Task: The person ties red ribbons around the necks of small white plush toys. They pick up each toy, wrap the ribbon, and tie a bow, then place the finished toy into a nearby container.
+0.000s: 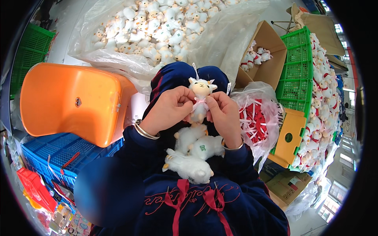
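A small white plush sheep (201, 86) with a beige face stands upright above my lap, facing me. A pale pink ribbon (201, 102) lies around its neck. Fingers of my left hand (170, 109) are closed at the left side of the ribbon. From the other side, my right hand (226, 117) pinches the ribbon's right side between thumb and fingers. The fingertips partly hide the ribbon's ends and the sheep's body. Below my hands, several more plush sheep (188, 167) rest on my lap, one marked with a green patch.
A large clear plastic bag (98, 55) full of plush sheep lies ahead. An orange chair (71, 102) stands left, beside a blue crate (51, 151). To the right are a bag of red and white ribbons (256, 122), a cardboard box (262, 37) and a green crate (294, 70) near piled sheep.
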A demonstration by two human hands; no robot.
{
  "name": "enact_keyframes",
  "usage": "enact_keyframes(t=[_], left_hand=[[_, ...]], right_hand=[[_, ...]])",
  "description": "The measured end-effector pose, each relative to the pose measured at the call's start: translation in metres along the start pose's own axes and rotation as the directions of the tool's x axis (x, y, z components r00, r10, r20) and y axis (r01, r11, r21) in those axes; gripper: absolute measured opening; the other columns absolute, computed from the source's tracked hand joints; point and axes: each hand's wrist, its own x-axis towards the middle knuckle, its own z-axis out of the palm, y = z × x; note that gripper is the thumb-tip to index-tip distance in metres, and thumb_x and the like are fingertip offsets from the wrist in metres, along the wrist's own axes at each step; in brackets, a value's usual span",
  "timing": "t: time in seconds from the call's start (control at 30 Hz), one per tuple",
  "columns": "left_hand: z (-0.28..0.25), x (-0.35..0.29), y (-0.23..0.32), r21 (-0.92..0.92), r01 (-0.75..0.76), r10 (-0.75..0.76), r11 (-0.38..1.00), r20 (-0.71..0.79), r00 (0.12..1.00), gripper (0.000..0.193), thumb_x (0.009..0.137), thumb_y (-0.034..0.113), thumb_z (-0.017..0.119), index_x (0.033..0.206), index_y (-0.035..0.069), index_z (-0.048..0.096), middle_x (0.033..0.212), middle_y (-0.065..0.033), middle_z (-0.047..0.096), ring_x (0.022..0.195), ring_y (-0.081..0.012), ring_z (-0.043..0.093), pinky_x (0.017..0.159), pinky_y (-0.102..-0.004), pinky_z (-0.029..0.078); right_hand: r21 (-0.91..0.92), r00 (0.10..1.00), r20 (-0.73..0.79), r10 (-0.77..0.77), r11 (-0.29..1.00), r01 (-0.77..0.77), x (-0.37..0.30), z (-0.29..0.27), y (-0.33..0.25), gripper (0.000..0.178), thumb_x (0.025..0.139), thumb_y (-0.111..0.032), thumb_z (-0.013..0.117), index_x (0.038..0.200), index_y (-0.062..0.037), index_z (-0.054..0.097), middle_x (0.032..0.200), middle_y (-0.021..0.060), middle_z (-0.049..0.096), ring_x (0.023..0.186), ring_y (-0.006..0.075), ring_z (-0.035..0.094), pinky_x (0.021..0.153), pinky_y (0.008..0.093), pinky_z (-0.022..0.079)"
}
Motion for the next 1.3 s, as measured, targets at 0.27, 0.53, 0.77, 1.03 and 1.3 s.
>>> enact_keyframes(t=[0.27,0.53,0.77,1.03,1.3], left_hand=[[0.002,0.002,0.0,0.036,0.025,-0.024,0.999,-0.02,0.999,0.014,0.104,0.012,0.059,0.112,0.002,0.063,0.085,-0.0017,0.069,0.062,-0.0054,0.066,0.057,-0.0195,0.054],[0.004,-0.004,0.0,-0.05,-0.012,0.009,0.999,-0.044,0.999,0.014,0.103,0.007,0.06,0.117,0.003,0.06,0.084,-0.0015,0.069,0.062,-0.0053,0.065,0.056,-0.0193,0.053],[0.006,-0.003,-0.002,0.034,-0.014,0.016,0.999,-0.076,0.997,0.01,0.104,0.011,0.063,0.107,0.001,0.064,0.082,-0.002,0.068,0.062,-0.0051,0.065,0.055,-0.0208,0.053],[0.005,-0.003,-0.002,0.01,-0.001,0.002,1.0,-0.081,0.997,0.018,0.106,0.019,0.063,0.109,0.001,0.065,0.081,-0.0011,0.069,0.06,-0.0054,0.065,0.054,-0.0192,0.052],[0.008,0.001,0.007,0.059,0.06,-0.052,0.996,-0.131,0.99,0.025,0.104,0.025,0.067,0.097,0.001,0.068,0.074,-0.0002,0.066,0.053,-0.0044,0.061,0.048,-0.0187,0.048]], right_hand=[[-0.053,0.998,-0.029,-0.049,0.997,0.048,-0.002,0.003,0.002,0.019,0.108,-0.019,0.062,0.102,-0.0008,0.065,0.078,-0.002,0.063,0.059,0.003,0.053,0.054,0.02,0.041],[-0.02,0.999,-0.014,-0.036,0.999,0.035,-0.001,0.004,0.003,0.015,0.108,-0.015,0.061,0.104,-0.0001,0.065,0.08,-0.0017,0.064,0.063,0.0031,0.054,0.056,0.0203,0.044],[-0.036,0.998,-0.009,-0.054,0.998,0.054,-0.001,0.004,0.004,0.016,0.108,-0.016,0.062,0.103,-0.001,0.065,0.079,-0.0024,0.063,0.06,0.0025,0.052,0.055,0.0192,0.042],[-0.018,0.999,-0.01,-0.041,0.999,0.041,-0.001,0.005,0.002,0.016,0.107,-0.017,0.063,0.103,-0.001,0.065,0.078,-0.0026,0.063,0.06,0.0024,0.052,0.054,0.0194,0.041],[-0.07,0.998,0.012,-0.056,0.996,0.056,0.0,0.004,0.006,0.015,0.107,-0.016,0.063,0.104,-0.0013,0.064,0.08,-0.0027,0.063,0.062,0.0025,0.053,0.055,0.0192,0.041]])
